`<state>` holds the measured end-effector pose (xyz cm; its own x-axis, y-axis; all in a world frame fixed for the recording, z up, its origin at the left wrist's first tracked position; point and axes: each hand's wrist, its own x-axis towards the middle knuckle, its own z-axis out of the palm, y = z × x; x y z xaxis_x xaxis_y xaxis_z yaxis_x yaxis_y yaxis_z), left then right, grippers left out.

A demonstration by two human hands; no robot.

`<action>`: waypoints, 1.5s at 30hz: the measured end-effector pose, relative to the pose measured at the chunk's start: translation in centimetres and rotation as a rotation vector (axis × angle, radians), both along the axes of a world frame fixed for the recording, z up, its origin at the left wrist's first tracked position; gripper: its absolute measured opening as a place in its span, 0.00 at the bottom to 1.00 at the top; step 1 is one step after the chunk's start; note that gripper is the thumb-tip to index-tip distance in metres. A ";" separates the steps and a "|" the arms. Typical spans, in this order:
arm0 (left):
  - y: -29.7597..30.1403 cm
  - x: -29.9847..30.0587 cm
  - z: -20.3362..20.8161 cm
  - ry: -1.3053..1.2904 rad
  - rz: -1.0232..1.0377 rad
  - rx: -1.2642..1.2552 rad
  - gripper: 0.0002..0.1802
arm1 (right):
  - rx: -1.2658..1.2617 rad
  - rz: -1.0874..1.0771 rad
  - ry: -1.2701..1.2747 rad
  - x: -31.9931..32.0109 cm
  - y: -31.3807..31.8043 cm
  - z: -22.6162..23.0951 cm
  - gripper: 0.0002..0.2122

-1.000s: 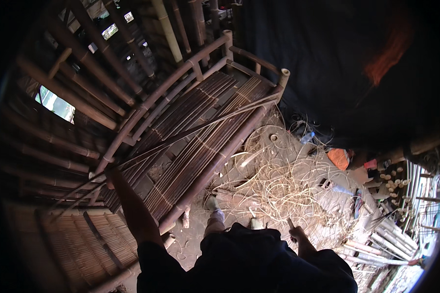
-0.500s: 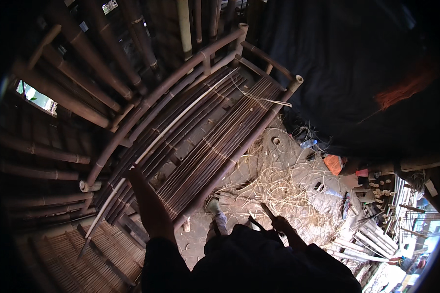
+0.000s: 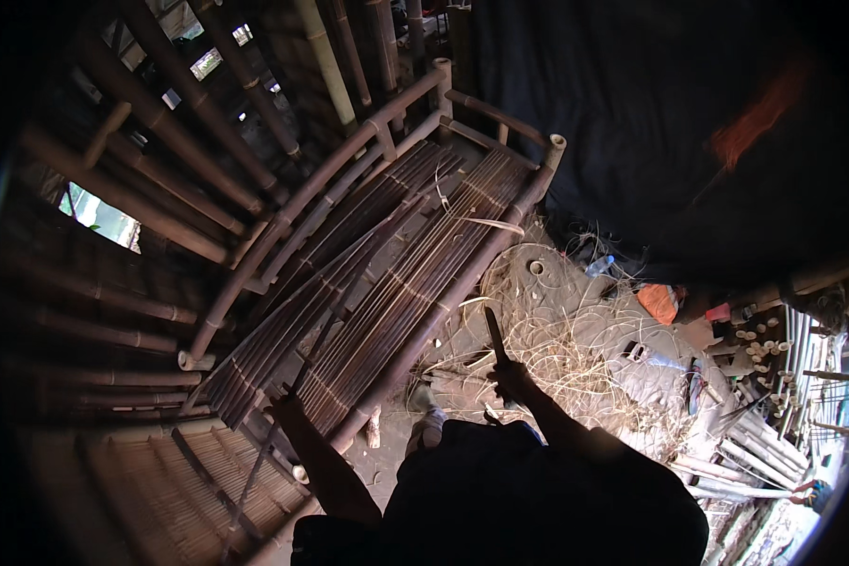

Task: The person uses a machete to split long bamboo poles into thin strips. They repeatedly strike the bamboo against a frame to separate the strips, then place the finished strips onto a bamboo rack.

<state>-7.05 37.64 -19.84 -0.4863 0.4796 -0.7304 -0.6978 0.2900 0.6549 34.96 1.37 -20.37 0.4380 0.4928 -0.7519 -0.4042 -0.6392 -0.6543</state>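
Note:
My left hand (image 3: 288, 410) is closed round a long, thin bamboo strip (image 3: 321, 341) over the near edge of a bamboo bench (image 3: 424, 316). The strip slants from above the slats down past my hand to the lower left, its dark side showing. My right hand (image 3: 512, 379), right of the bench and above the littered floor, grips a knife (image 3: 494, 332) with its long dark blade pointing up and away. Shadow hides the finer shape of both hands.
Curly bamboo shavings (image 3: 557, 363) cover the floor to the right. A pale looped strip (image 3: 486, 223) lies on the bench's far part. Beyond hangs a dark sheet (image 3: 651, 151); an orange bag (image 3: 658, 302) and stacked bamboo poles (image 3: 759, 443) are at right. A person's hand (image 3: 804, 491) shows at far right.
My left hand has come down and nearer with the strip, whose pale side faced up before and dark side shows now. My right hand has risen up and left with the knife.

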 end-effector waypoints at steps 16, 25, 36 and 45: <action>-28.5 4.3 34.1 0.308 -0.176 1.286 0.26 | -0.164 0.259 -0.171 1.4 -17.8 -8.1 0.22; -31.8 -5.2 44.9 0.409 -0.639 1.461 0.20 | -0.360 0.467 -0.575 0.3 -25.3 -10.5 0.25; -41.2 -0.8 54.5 0.221 -0.622 1.711 0.22 | 0.110 0.313 -0.930 5.5 -14.9 -3.5 0.19; -47.4 -6.3 57.5 0.405 -0.632 1.890 0.19 | -0.591 0.945 -0.718 18.6 -13.2 -8.8 0.15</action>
